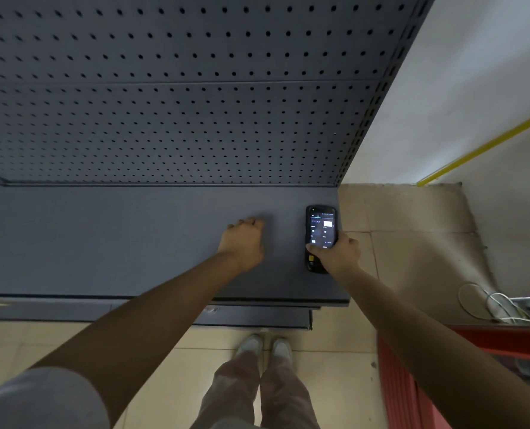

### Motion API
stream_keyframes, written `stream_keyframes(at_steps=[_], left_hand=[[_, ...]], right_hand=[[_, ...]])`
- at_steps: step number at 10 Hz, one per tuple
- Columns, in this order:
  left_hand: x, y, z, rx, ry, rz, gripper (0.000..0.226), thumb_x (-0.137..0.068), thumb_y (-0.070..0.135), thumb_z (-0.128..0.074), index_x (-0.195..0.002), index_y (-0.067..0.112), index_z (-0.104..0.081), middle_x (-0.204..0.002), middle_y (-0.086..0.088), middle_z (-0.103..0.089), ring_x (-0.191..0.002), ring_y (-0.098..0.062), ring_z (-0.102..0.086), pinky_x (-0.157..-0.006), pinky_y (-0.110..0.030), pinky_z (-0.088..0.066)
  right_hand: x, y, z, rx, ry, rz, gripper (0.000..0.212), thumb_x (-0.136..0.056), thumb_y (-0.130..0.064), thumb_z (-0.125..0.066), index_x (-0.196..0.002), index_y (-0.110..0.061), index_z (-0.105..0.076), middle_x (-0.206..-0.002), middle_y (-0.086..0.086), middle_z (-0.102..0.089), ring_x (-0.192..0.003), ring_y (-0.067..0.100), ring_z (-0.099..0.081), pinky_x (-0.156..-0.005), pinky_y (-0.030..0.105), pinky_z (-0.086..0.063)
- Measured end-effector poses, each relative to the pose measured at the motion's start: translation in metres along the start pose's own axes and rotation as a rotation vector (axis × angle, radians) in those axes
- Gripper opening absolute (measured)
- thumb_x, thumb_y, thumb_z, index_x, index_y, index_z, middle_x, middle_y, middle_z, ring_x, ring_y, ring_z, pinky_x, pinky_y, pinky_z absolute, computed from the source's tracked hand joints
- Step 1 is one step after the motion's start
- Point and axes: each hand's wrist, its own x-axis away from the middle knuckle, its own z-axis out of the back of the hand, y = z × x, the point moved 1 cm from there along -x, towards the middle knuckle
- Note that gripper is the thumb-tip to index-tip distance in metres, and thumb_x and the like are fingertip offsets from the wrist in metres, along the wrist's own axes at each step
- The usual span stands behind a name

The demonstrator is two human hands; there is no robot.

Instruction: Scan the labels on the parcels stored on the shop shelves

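A black handheld scanner (pixel 320 233) with a lit screen lies over the right end of a dark grey shelf (pixel 118 239). My right hand (pixel 339 253) grips its lower half, thumb across the bottom of the screen. My left hand (pixel 243 241) rests on the shelf a little to the scanner's left, fingers curled under, holding nothing. No parcel shows anywhere on this shelf.
A grey pegboard back panel (pixel 180 97) rises behind the shelf. Lower shelf edges (pixel 257 317) jut out below. At right are a white wall with a yellow strip (pixel 480 147), coiled white cables (pixel 492 305) and a red crate (pixel 412 385). My feet (pixel 265 346) stand on beige tiles.
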Motion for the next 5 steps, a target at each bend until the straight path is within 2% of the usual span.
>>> stream_keyframes(at_steps=[1, 3, 5], left_hand=[[0.008, 0.0, 0.008, -0.005, 0.027, 0.007, 0.05, -0.088, 0.014, -0.053, -0.137, 0.006, -0.042, -0.136, -0.014, -0.047, -0.121, -0.031, -0.048, -0.099, -0.038, -0.039], [0.03, -0.001, 0.028, 0.013, 0.108, 0.017, 0.053, -0.088, 0.012, -0.052, -0.139, 0.008, -0.04, -0.133, -0.013, -0.049, -0.119, -0.031, -0.049, -0.098, -0.037, -0.04], [0.057, -0.012, 0.049, 0.01, 0.183, -0.001, 0.053, -0.09, 0.015, -0.054, -0.14, 0.01, -0.039, -0.135, -0.011, -0.049, -0.121, -0.03, -0.048, -0.102, -0.038, -0.039]], right_hand=[[0.007, -0.003, 0.007, 0.004, 0.033, 0.027, 0.08, -0.076, -0.044, -0.072, -0.139, -0.007, -0.041, -0.134, 0.018, -0.046, -0.125, 0.034, -0.041, -0.107, 0.045, -0.037], [0.03, -0.017, 0.026, 0.12, 0.124, 0.19, 0.059, -0.084, -0.028, -0.068, -0.133, -0.004, -0.047, -0.132, 0.023, -0.046, -0.123, 0.038, -0.042, -0.101, 0.037, -0.035], [0.059, -0.031, 0.032, 0.315, 0.103, 0.327, 0.047, -0.086, -0.03, -0.058, -0.129, -0.012, -0.05, -0.129, 0.014, -0.053, -0.117, 0.032, -0.045, -0.096, 0.033, -0.033]])
